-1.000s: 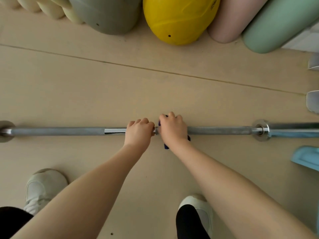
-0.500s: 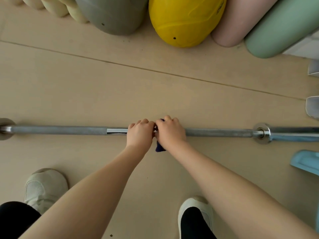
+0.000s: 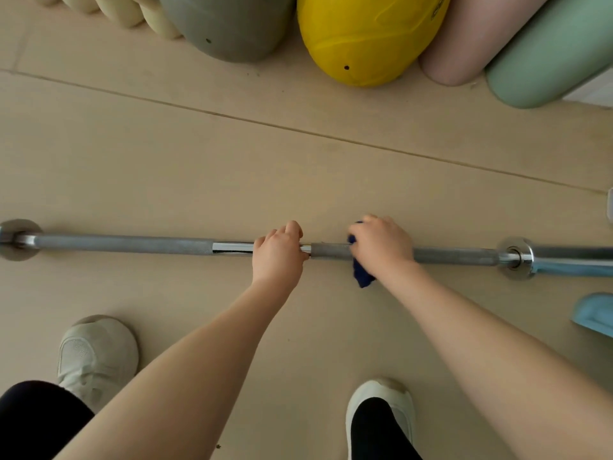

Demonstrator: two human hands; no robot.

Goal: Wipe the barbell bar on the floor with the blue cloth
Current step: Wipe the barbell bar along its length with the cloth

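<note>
A long steel barbell bar (image 3: 132, 244) lies across the beige floor from left edge to right edge, with collars near both ends. My left hand (image 3: 278, 252) is closed around the bar near its middle, on the shiny smooth section. My right hand (image 3: 381, 245) grips the bar a short way to the right, wrapped over a dark blue cloth (image 3: 361, 273). Most of the cloth is hidden under that hand; a corner hangs below the bar.
Soft rounded gym pieces line the far side: grey (image 3: 229, 24), yellow (image 3: 368, 38), pink (image 3: 464, 38) and green (image 3: 550, 58). A light blue object (image 3: 595, 313) lies at the right edge. My two white shoes (image 3: 96, 356) stand below the bar.
My right hand with the cloth has slid to the right along the bar, away from my left hand. The left hand stays in place on the bar.
</note>
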